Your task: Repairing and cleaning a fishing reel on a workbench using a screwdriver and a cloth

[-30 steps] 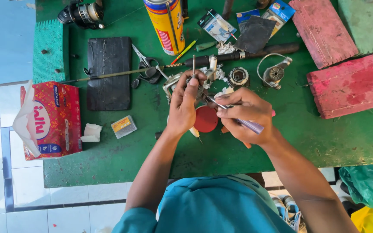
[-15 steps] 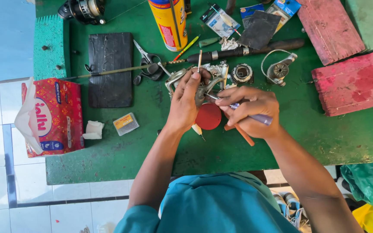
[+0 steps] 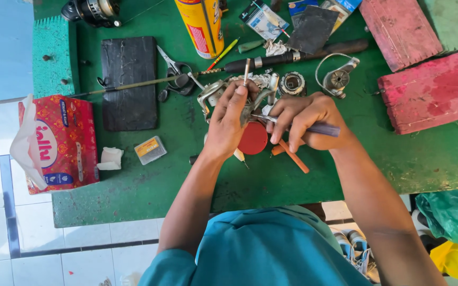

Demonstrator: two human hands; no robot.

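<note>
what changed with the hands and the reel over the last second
Little changed. The left hand keeps gripping the grey metal fishing reel body, and the right hand still works the purple-handled tool at it. The round red lid has stayed put.

Bright, even daylight; soft short shadows under the hands and tools; faint sheen on the spray can (image 3: 201, 26); sharp focus throughout; slight wide-angle bending at edges.
</note>
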